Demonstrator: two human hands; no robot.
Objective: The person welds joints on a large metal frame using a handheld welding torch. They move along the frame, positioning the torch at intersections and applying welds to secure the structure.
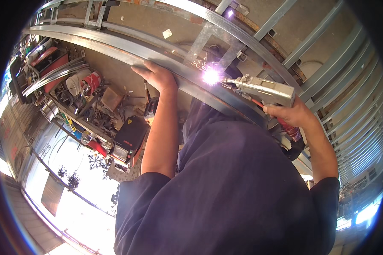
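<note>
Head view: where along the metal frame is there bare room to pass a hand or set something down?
Bare: the rail left of the left hand, and the concrete floor between the bars. Crowded: the stretch between that hand and the welding gun in the right hand, and the cluttered shelves at left.

Dark navy short-sleeved shirt [238, 191], loose, soft folds across chest. Sleeves ending above elbows, hems plain. Forearms bare, no watch, no bands. Left hand [157, 76] and right hand [291, 114] bare, no gloves, no rings visible.
</note>
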